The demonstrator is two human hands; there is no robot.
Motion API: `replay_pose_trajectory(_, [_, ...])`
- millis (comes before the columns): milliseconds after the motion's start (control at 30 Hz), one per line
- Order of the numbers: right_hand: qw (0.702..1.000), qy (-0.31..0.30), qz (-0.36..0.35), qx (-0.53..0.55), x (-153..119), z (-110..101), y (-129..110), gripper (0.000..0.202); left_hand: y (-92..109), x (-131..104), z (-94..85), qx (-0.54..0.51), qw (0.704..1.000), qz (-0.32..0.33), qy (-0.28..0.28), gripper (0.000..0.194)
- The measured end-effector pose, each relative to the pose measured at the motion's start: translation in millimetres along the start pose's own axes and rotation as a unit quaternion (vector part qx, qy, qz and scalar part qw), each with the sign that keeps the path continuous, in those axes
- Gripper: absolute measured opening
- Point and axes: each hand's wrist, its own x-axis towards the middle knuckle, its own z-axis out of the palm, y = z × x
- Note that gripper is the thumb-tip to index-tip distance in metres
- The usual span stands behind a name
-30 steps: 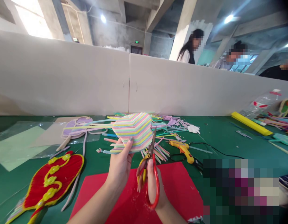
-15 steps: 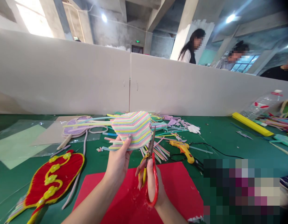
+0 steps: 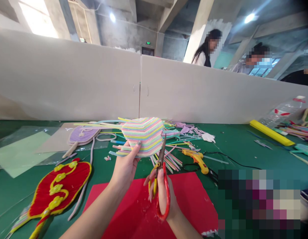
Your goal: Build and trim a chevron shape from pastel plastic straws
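A piece made of pastel striped pipe cleaners [image 3: 144, 134] is pinched in my left hand [image 3: 126, 169], thumb on top, above the table. Its right edge is trimmed, while long uncut ends stick out to the left. My right hand [image 3: 163, 196] grips red-handled scissors [image 3: 160, 166], blades pointing up beside the piece's lower right edge. The blades look closed or nearly so; whether they touch the piece I cannot tell. Below both hands lies a red sheet [image 3: 188, 202]. Behind the piece, loose pipe cleaners [image 3: 172, 157] are spread on the green table.
A red fan-shaped piece with yellow flowers [image 3: 60, 187] lies at left, a purple one [image 3: 82, 134] behind it. A yellow glue gun [image 3: 197, 159] with a black cord sits to the right, near a yellow bar [image 3: 270, 132] and a bottle [image 3: 284, 111]. A white partition [image 3: 206, 89] closes the back.
The striped piece has turned slightly in my left hand, and its long left ends have risen a little. The scissors stay almost in place. The whole view has shifted slightly.
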Motion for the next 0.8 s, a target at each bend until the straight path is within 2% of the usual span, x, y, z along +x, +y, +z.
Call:
replay_pose_trajectory(433, [1.0, 0.004, 0.01, -0.001, -3.8, -0.1, -5.8, 0.061, 1.1, -7.0, 7.9, 0.018, 0.999, -0.012, 0.027, 0.043])
replay_pose_trajectory(800, [0.998, 0.026, 0.056, 0.02, -2.2, 1.6, -0.9, 0.062, -4.2, -10.4, 7.4, 0.004, 1.0, -0.006, 0.023, 0.04])
